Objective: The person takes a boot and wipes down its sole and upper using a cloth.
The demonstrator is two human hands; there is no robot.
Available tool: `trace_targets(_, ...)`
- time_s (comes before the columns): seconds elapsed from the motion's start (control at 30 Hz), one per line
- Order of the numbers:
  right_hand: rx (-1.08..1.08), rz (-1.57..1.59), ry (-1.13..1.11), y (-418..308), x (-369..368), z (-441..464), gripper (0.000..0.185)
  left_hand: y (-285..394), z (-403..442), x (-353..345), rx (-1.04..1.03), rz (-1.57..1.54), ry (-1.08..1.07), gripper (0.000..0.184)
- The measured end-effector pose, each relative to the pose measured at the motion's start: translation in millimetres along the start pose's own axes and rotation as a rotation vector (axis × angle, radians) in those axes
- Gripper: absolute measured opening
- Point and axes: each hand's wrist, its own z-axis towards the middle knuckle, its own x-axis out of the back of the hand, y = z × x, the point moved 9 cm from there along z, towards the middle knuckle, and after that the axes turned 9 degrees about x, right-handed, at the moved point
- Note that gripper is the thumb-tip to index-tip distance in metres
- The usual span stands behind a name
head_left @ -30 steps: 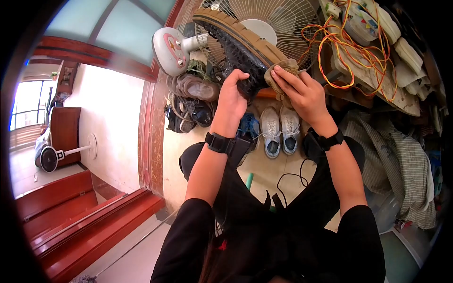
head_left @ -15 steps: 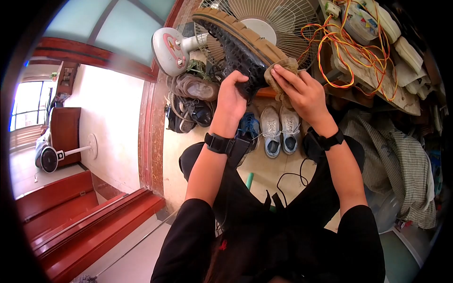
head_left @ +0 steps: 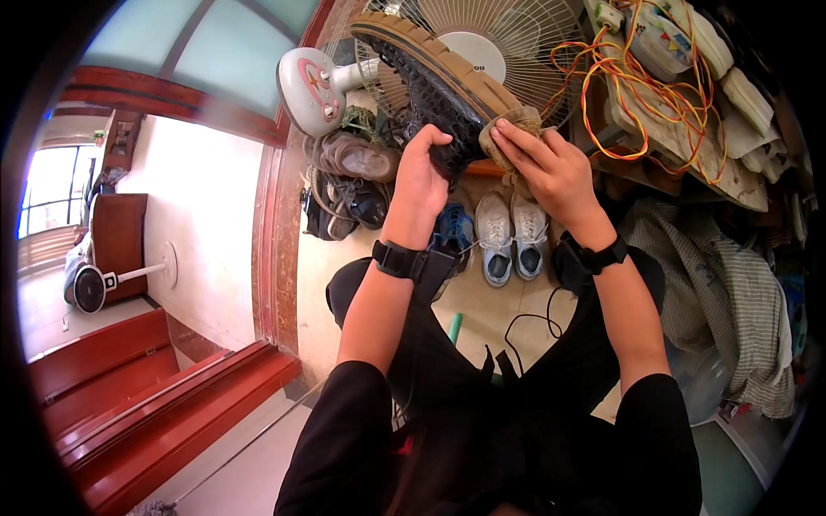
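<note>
A black shoe (head_left: 437, 96) with a tan, ridged sole is held up in front of me, tilted with its sole facing up and right. Its open side is gripped by my left hand (head_left: 422, 176), the thumb lying over the upper and the other fingers hidden behind. In my right hand (head_left: 551, 172) a brownish cloth (head_left: 520, 129) is bunched, pressed against the near end of the sole. Below the hands, a pair of white lace-up sneakers (head_left: 495, 228) stands on the floor, with a blue shoe (head_left: 454, 228) beside them.
Behind the shoe lies a caged fan (head_left: 525, 43) with a white base (head_left: 311, 93). More worn shoes (head_left: 361, 159) are piled at the left. Tangled red and yellow wires (head_left: 637, 103) drape over a board at the right, above a striped cloth (head_left: 740, 292). A red door frame (head_left: 198, 413) runs along the left.
The hands, shoe and cloth are almost where they were; the cloth and right fingers have shifted very slightly at the sole's near end.
</note>
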Motion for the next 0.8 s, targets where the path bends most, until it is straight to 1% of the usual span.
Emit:
trace_targets(0.17, 0.004, -0.007, 0.005, -0.1, -0.5, -0.4, 0.049, -1.6, 3.2, 5.9, 0.006, -0.016, 0.013, 0.033)
trace_targets(0.33, -0.013, 0.007, -0.001, -1.4, -2.3, 0.4, 0.05, 1.1, 1.2, -6.4, -0.022, -0.071, -0.122, 0.037)
trace_targets(0.4, -0.071, 0.118, 0.019, -0.2, -4.8, 1.2, 0.054, -1.5, 1.9, -7.1, 0.003, -0.106, -0.136, 0.037)
trace_targets(0.47, -0.076, 0.176, 0.007, -4.6, -9.3, 3.9, 0.055, -5.8, 3.2, -7.7, 0.028, -0.139, -0.15, 0.036)
trace_targets(0.53, -0.083, 0.234, -0.006, -8.1, -15.6, 4.7, 0.057, -13.4, 5.5, 1.4, 0.028, -0.002, -0.019, 0.02)
trace_targets(0.57, -0.083, 0.242, -0.013, -9.1, -19.5, 4.2, 0.058, -17.4, 4.2, 0.7, 0.046, 0.014, -0.005, 0.017)
trace_targets(0.63, -0.086, 0.247, -0.021, -9.7, -21.3, 3.6, 0.059, -17.2, -0.4, -2.3, 0.024, 0.048, -0.006, 0.018)
trace_targets(0.7, -0.195, 0.432, -0.031, -3.4, -26.5, 0.7, 0.055, -15.9, -1.1, -4.4, 0.001, 0.083, -0.007, 0.018)
trace_targets(0.73, -0.197, 0.432, -0.031, -3.2, -26.5, 1.9, 0.055, -17.9, -0.2, -5.3, 0.019, 0.078, -0.014, 0.019)
trace_targets(0.8, -0.303, 0.533, 0.042, 7.7, -25.7, 1.4, 0.053, -19.9, -1.1, -9.2, 0.037, 0.072, -0.02, 0.02)
